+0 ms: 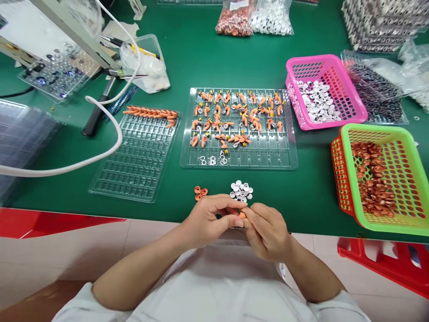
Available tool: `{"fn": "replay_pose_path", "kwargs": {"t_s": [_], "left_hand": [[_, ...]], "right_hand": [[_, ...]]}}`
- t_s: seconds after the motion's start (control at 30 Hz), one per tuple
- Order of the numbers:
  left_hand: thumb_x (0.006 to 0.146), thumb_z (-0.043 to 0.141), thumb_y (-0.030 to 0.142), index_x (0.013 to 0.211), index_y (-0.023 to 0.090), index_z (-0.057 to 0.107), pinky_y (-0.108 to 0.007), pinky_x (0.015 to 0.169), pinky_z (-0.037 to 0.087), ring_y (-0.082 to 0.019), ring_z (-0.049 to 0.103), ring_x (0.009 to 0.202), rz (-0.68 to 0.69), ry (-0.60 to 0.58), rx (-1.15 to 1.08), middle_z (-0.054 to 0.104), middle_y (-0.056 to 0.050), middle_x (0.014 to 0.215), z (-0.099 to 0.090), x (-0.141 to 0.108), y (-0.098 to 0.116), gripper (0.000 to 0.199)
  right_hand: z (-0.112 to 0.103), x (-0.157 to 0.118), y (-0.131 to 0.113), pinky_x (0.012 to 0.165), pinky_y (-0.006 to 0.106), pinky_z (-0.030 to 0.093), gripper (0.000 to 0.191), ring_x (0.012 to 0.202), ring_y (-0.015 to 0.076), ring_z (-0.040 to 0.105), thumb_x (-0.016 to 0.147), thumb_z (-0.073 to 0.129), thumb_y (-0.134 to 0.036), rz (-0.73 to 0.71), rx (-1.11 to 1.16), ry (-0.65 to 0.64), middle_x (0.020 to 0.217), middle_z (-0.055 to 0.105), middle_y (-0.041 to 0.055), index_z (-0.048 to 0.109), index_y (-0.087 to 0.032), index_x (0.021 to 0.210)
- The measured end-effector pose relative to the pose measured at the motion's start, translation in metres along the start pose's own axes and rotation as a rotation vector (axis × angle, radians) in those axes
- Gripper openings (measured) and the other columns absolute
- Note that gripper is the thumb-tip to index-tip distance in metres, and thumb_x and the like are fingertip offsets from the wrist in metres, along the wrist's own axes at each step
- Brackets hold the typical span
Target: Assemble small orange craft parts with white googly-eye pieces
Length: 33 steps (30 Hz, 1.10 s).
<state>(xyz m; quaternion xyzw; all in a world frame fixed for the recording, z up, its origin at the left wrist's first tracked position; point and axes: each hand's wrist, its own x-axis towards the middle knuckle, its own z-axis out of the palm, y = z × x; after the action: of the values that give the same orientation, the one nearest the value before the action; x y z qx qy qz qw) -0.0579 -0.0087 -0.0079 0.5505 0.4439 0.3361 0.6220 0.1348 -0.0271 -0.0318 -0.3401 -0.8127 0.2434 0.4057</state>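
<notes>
Both hands meet at the table's front edge around a small orange part (242,215), mostly hidden by the fingers. My left hand (211,219) pinches it between thumb and fingertips. From the other side my right hand (268,230) closes its fingers on the same part. Just beyond the hands lie a small group of copper-coloured round pieces (201,192) and a heap of white discs (241,190). Farther back is a clear compartment tray (268,157) holding many curved orange parts (217,118) and a few white rings (212,160).
At left are another clear tray (130,165) with a row of copper pieces, a hammer (97,109) and a white cable (114,150). At right stand a pink basket (350,100) of white discs and a green basket (405,179) of copper pieces. Filled bags (234,20) lie at the back.
</notes>
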Motion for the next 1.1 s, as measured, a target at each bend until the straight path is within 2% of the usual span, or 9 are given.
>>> {"fn": "replay_pose_path", "kwargs": {"t_s": [0.13,0.3,0.5,0.63,0.73,0.87,0.97,1.1], "left_hand": [[0.077,0.076,0.014,0.102,0.017,0.078,-0.023,0.063,0.060,-0.016,0.069,0.074,-0.016,0.031,-0.058,0.073,-0.006,0.084,-0.003,-0.002,-0.003,0.025],[0.079,0.078,0.019,0.113,0.017,0.073,-0.026,0.071,0.062,-0.017,0.071,0.080,-0.026,0.063,-0.148,0.074,-0.006,0.088,0.002,-0.003,-0.002,0.034],[0.078,0.079,0.013,0.096,0.016,0.067,-0.020,0.070,0.060,-0.013,0.073,0.077,0.163,0.134,-0.040,0.076,-0.004,0.087,0.010,-0.003,0.003,0.021],[0.086,0.072,0.012,0.094,0.018,0.067,-0.024,0.072,0.059,-0.015,0.072,0.077,0.435,0.100,0.178,0.076,-0.004,0.083,0.011,0.001,0.003,0.012],[0.089,0.068,0.011,0.097,0.020,0.070,-0.027,0.076,0.060,-0.016,0.071,0.084,0.593,0.116,0.324,0.076,-0.007,0.090,0.012,0.005,0.002,0.012],[0.090,0.066,0.010,0.101,0.020,0.072,-0.023,0.074,0.060,-0.014,0.072,0.085,0.615,0.140,0.376,0.073,-0.009,0.103,0.013,0.007,0.001,0.016],[0.091,0.065,0.011,0.104,0.020,0.072,-0.023,0.077,0.061,-0.014,0.073,0.088,0.625,0.125,0.379,0.074,-0.009,0.100,0.014,0.008,0.002,0.017],[0.092,0.065,0.013,0.104,0.021,0.070,-0.023,0.075,0.061,-0.014,0.072,0.084,0.652,0.098,0.387,0.075,-0.006,0.095,0.015,0.008,0.004,0.016]], "right_hand": [[0.003,0.007,-0.002,0.052,0.029,0.043,0.028,0.062,0.0165,0.052,0.094,0.047,-0.009,0.056,0.070,0.008,0.077,0.059,0.0065,0.060,-0.013,0.118],[-0.002,0.013,-0.007,0.061,0.029,0.053,0.033,0.072,0.0168,0.059,0.096,0.048,-0.010,0.154,0.216,0.028,0.087,0.063,0.0079,0.059,-0.016,0.126],[-0.011,0.003,-0.007,0.071,0.031,0.055,0.039,0.085,0.0178,0.062,0.099,0.046,-0.013,0.254,0.360,-0.005,0.096,0.067,0.0078,0.057,-0.021,0.135],[-0.013,-0.005,-0.004,0.069,0.031,0.054,0.040,0.082,0.0172,0.061,0.099,0.049,-0.016,0.310,0.392,0.041,0.093,0.067,0.0060,0.059,-0.026,0.137],[-0.012,-0.009,-0.002,0.069,0.032,0.055,0.039,0.083,0.0178,0.061,0.098,0.054,-0.018,0.358,0.428,0.099,0.091,0.066,0.0053,0.061,-0.029,0.135],[-0.009,-0.011,-0.003,0.061,0.028,0.056,0.036,0.082,0.0172,0.062,0.097,0.056,-0.018,0.400,0.541,0.175,0.095,0.064,0.0068,0.065,-0.028,0.130],[-0.008,-0.011,-0.004,0.057,0.027,0.058,0.031,0.078,0.0164,0.063,0.096,0.059,-0.019,0.438,0.615,0.228,0.096,0.065,0.0071,0.068,-0.027,0.124],[-0.010,-0.011,-0.005,0.061,0.028,0.059,0.025,0.083,0.0185,0.065,0.094,0.063,-0.020,0.448,0.613,0.226,0.095,0.067,0.0075,0.070,-0.026,0.117]]}}
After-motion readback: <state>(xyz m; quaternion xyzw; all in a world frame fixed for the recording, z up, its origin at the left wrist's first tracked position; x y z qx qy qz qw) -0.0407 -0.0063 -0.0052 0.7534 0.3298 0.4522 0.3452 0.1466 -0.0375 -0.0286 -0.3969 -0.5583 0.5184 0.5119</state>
